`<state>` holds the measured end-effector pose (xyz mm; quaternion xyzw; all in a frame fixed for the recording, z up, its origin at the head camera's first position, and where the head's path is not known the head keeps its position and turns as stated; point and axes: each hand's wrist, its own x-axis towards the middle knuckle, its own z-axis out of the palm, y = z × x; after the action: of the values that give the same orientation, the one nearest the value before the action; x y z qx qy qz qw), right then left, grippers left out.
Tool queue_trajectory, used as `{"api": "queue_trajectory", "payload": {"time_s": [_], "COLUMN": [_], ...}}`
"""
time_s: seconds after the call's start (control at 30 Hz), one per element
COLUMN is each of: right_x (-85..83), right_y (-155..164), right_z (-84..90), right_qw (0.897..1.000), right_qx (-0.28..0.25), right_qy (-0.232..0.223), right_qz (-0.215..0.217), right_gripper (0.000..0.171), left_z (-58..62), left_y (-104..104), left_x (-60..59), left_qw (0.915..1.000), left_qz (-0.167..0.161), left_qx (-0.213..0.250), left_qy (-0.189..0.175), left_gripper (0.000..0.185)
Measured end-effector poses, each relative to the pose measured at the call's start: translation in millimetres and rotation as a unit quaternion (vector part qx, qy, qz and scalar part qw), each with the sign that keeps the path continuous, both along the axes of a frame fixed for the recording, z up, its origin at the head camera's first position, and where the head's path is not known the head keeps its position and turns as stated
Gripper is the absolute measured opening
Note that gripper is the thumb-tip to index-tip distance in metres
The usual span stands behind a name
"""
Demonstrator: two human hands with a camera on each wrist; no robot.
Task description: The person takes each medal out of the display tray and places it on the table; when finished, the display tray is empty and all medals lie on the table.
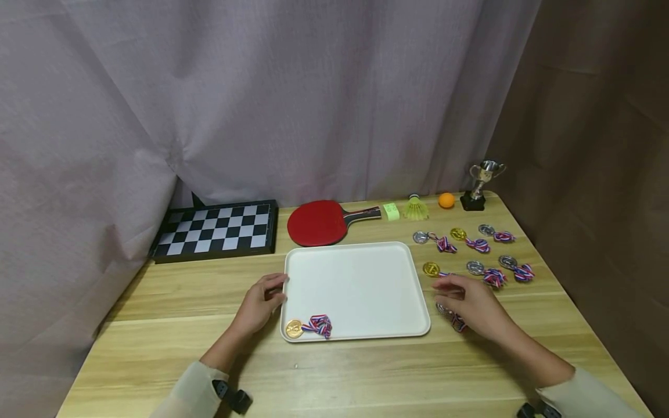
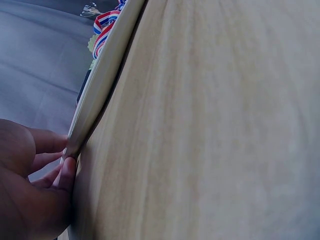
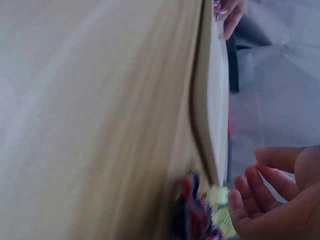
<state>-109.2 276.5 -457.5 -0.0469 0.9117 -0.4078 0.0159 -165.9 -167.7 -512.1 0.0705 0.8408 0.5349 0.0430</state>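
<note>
A white tray (image 1: 360,278) lies mid-table; its rim (image 2: 105,75) shows in the left wrist view. A gold medal (image 1: 294,328) with a striped ribbon (image 1: 320,325) sits in its near left corner. My left hand (image 1: 279,291) pinches the tray's left rim, with the thumb (image 2: 67,172) against the edge. My right hand (image 1: 445,293) hovers just right of the tray with loosely bent fingers (image 3: 250,187) that hold nothing. Under it a silver medal (image 1: 444,309) and its ribbon (image 3: 192,212) lie on the table, partly hidden.
Several more medals (image 1: 475,267) lie on the table's right side. Along the back stand a chessboard (image 1: 216,229), a red paddle (image 1: 321,222), a green block (image 1: 391,211), a shuttlecock (image 1: 416,208), an orange ball (image 1: 446,200) and a small trophy (image 1: 478,186). Curtains hang behind.
</note>
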Motion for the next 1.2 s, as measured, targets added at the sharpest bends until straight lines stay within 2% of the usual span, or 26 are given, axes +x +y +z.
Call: {"api": "queue_trajectory", "payload": {"time_s": [0.37,0.7,0.97,1.2], "right_x": [-17.5,-29.3,-36.0,-42.8], "right_y": [-56.2,-130.9,-186.3,-215.6], "right_z": [9.7,-2.8,-14.3,-26.2], "right_qw": [0.994,0.982,0.963,0.945], "right_qx": [-0.075,-0.099,-0.114,-0.065], "right_qy": [-0.043,-0.055,-0.059,-0.064], "right_qz": [0.073,0.149,0.238,0.315], "right_gripper": [0.024,0.021,0.026,0.034], "left_z": [1.2,-1.2,-2.1,-1.8], "left_y": [-0.2,-1.0,-1.5,-2.8], "left_x": [0.5,-0.5,-0.6,-1.3], "left_qw": [1.0000,1.0000,0.9996,0.9996], "left_qz": [-0.002,-0.004,-0.007,-0.012], "left_qx": [0.007,0.008,0.024,0.025], "left_qy": [-0.006,0.000,0.012,0.002], "left_gripper": [0.044,0.044,0.044,0.044]}}
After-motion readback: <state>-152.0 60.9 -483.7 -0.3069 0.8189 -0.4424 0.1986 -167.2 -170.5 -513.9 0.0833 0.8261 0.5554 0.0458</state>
